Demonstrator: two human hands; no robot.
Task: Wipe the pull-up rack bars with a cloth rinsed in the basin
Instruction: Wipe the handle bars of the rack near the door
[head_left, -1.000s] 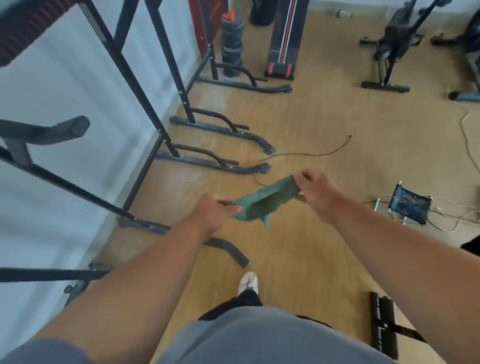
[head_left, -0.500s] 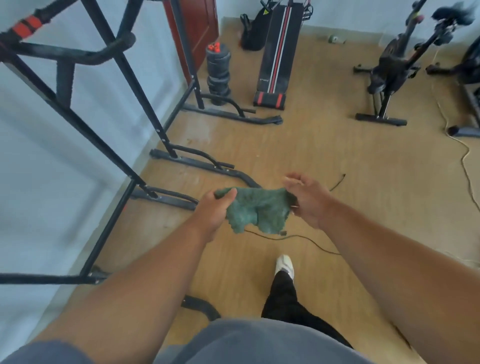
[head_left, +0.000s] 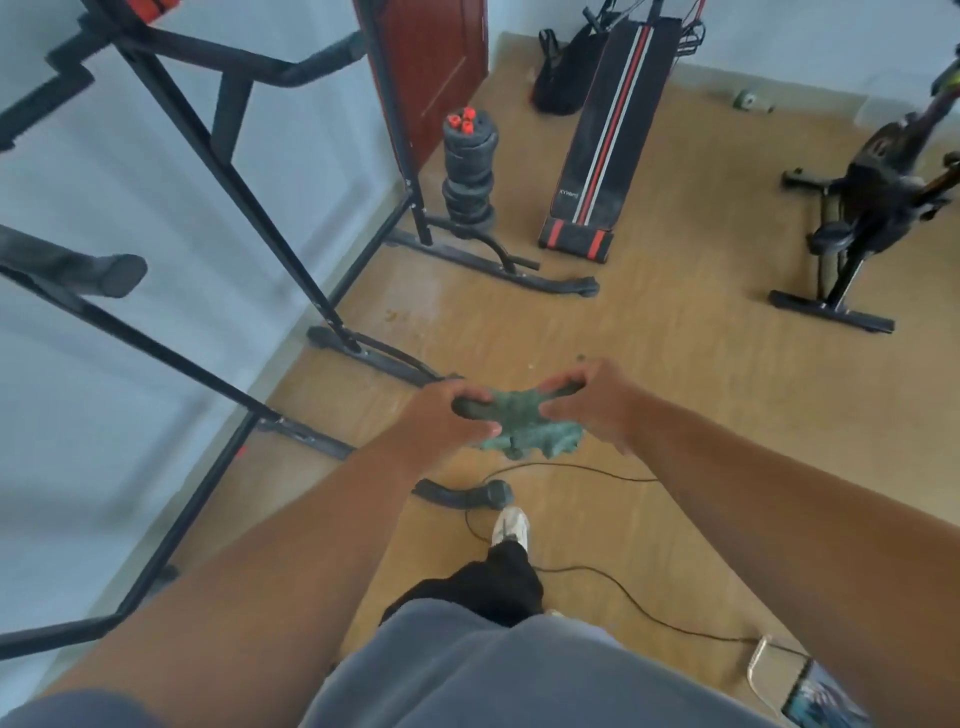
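At the frame's centre, the left hand (head_left: 444, 415) and right hand (head_left: 597, 402) each clamp curled fingers on the bunched green cloth (head_left: 524, 428) above the wooden floor (head_left: 675, 364). The pull-up rack (head_left: 218, 156) fills the left.

Looking down past my arms, the only lettering I see is a small white brand mark on the black sit-up bench (head_left: 608, 140), printed near its lower end beside the red and white stripes. It is too small and blurred for me to read for certain. Nothing on the pull-up rack (head_left: 218, 156) or the weight stack (head_left: 467, 171) carries readable text.
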